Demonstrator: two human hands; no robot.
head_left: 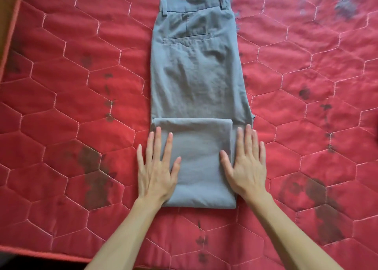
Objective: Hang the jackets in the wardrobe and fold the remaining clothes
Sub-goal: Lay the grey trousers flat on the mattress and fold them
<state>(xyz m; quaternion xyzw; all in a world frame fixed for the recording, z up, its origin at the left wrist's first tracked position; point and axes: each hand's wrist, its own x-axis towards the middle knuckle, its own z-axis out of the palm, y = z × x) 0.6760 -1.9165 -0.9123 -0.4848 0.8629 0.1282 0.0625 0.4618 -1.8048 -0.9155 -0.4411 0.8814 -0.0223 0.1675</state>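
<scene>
left grip (156, 171) flat on trousers (196, 75) left edge, right grip (247, 167) on right edge

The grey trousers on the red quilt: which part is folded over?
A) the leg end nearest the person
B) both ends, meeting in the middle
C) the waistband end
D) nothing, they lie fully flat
A: the leg end of the trousers lies doubled back on itself, with the left hand and right hand flat on its sides, while the waistband lies unfolded at the far end.
</scene>
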